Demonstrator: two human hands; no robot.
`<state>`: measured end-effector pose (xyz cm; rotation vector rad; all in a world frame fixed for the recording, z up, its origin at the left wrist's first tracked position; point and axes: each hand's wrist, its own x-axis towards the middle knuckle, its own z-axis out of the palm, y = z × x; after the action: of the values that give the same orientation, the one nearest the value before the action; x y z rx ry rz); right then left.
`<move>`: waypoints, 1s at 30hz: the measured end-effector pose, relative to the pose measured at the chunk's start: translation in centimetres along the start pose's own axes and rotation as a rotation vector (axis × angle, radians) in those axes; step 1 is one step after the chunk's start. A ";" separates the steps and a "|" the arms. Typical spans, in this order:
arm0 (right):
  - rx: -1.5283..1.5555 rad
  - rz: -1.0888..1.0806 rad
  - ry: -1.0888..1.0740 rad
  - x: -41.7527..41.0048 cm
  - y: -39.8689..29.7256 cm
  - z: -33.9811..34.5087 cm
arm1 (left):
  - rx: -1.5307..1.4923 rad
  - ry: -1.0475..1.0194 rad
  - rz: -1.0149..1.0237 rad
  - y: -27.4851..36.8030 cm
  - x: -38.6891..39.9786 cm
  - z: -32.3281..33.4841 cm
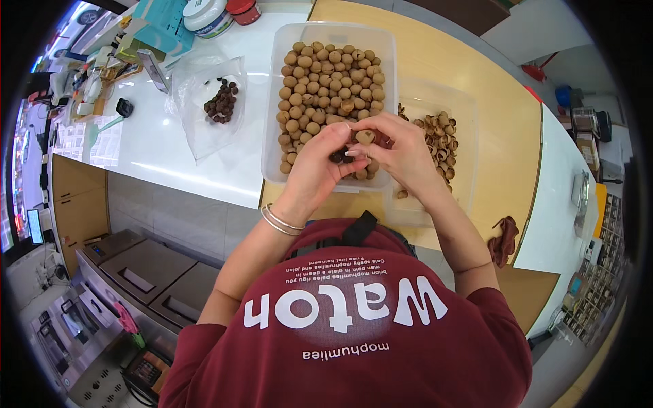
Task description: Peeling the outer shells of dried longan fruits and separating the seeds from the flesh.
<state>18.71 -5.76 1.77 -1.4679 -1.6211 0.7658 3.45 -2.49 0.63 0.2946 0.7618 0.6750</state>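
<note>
Many round brown dried longans [326, 76] fill a clear plastic tub [268, 117] in front of me. Over its near right part my two hands meet. My left hand [326, 158] has dark peeled fruits [341, 154] at its fingers. In the fingers of my right hand [395, 148] is a pale brown piece of shell [365, 136]. Broken shells [443, 143] lie in a second, lower clear tub [472, 153] to the right. On the left, dark peeled fruits [222, 104] rest on a clear plastic bag [189, 122].
A phone [152, 70] leans upright beyond the bag. White and red lidded jars [206, 18] and a turquoise box [163, 23] stand at the back left. A black-and-green utensil [109, 122] lies at the left. A dark red cloth [504, 241] is at the table's right edge.
</note>
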 end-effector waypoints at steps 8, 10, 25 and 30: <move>0.316 0.294 -0.114 -1.2 -1.0 -1.1 | 0.108 -0.163 -0.062 -0.2 0.4 -2.3; 0.387 0.400 -0.019 -1.9 -0.3 -2.6 | 0.040 -0.207 -0.044 0.4 0.3 -2.7; -0.908 -0.288 -0.337 7.4 6.3 2.2 | -0.167 -0.069 0.127 4.3 -1.6 -6.2; -0.674 -0.233 -0.397 7.7 3.1 -0.5 | -0.177 -0.014 0.170 4.8 -2.1 -6.5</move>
<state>20.64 2.23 0.57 -1.5865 -2.4729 0.4000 -4.50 -0.18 -0.47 0.2033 0.6638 0.8945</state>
